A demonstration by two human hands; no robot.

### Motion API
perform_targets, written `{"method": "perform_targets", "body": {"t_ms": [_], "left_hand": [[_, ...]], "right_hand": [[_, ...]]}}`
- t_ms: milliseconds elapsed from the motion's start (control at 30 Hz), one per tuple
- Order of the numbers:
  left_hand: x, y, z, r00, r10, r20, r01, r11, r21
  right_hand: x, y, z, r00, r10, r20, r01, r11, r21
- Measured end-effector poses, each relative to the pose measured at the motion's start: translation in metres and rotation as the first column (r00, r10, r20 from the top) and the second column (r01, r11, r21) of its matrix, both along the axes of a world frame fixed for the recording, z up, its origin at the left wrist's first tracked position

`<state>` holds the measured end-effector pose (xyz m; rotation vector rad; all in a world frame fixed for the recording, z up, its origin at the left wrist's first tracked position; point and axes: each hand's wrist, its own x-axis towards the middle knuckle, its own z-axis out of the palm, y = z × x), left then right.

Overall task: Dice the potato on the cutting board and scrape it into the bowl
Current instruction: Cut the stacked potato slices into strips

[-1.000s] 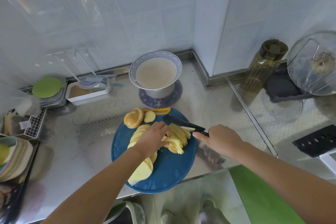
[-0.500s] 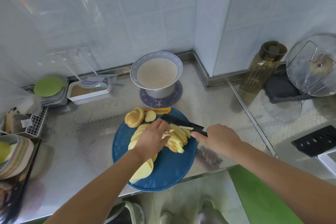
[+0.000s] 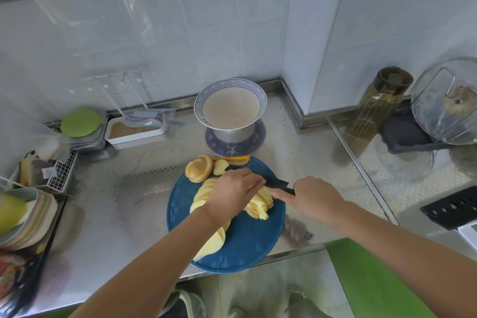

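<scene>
Mid-cut into strips: left hand (image 3: 232, 195) presses the potato slices (image 3: 260, 205) on the cutting board (image 3: 242, 248), right hand (image 3: 311, 197) grips the knife (image 3: 277, 184). Next, cross-cut to dice, then scrape into the bowl (image 3: 230, 105).

Your way from board (image 3: 245, 248) to bowl (image 3: 198, 108): potato ends (image 3: 199, 168) and yellow handle (image 3: 238, 159) crowd far edge, knife (image 3: 277, 183) lies across far half. Bare table (image 3: 103, 214) left of board. Bottle (image 3: 378, 106) stands well right.
</scene>
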<state>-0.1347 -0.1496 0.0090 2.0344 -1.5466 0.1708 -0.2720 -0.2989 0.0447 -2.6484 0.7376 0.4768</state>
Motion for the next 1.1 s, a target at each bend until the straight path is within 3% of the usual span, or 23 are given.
{"method": "perform_targets", "body": {"t_ms": [67, 133, 167, 300, 467, 600, 833, 1100], "left_hand": [[-0.003, 0.006, 0.005, 0.934, 0.263, -0.241, -0.271, 0.963, -0.002], [-0.003, 0.011, 0.003, 0.703, 0.519, -0.486, -0.501, 0.847, 0.18], [-0.004, 0.013, -0.001, 0.587, 0.606, -0.538, -0.55, 0.785, 0.284], [-0.017, 0.014, -0.023, 0.338, 0.762, -0.552, -0.583, 0.63, 0.513], [-0.039, -0.002, -0.046, 0.139, 0.844, -0.519, -0.646, 0.474, 0.598], [-0.047, -0.029, -0.033, 0.016, 0.848, -0.53, -0.653, 0.41, 0.636], [-0.041, -0.06, -0.035, -0.152, 0.892, -0.425, -0.556, 0.279, 0.783], [-0.078, -0.072, -0.045, -0.1, 0.862, -0.497, -0.749, 0.264, 0.608]], "right_hand": [[-0.001, -0.011, -0.004, 0.997, -0.076, 0.028, 0.073, 0.993, 0.089], [-0.001, -0.022, -0.009, 0.99, -0.137, 0.046, 0.127, 0.978, 0.163], [-0.002, -0.027, -0.011, 0.987, -0.155, 0.052, 0.143, 0.972, 0.188], [0.001, -0.044, -0.03, 0.988, -0.147, 0.042, 0.133, 0.961, 0.241], [0.002, -0.061, -0.05, 0.996, -0.085, 0.035, 0.072, 0.958, 0.278], [0.003, -0.069, -0.065, 0.999, -0.051, 0.006, 0.046, 0.936, 0.348], [0.0, -0.07, -0.087, 0.999, -0.036, -0.008, 0.035, 0.9, 0.435], [-0.009, -0.059, -0.099, 0.994, -0.112, 0.001, 0.091, 0.816, 0.57]]}}
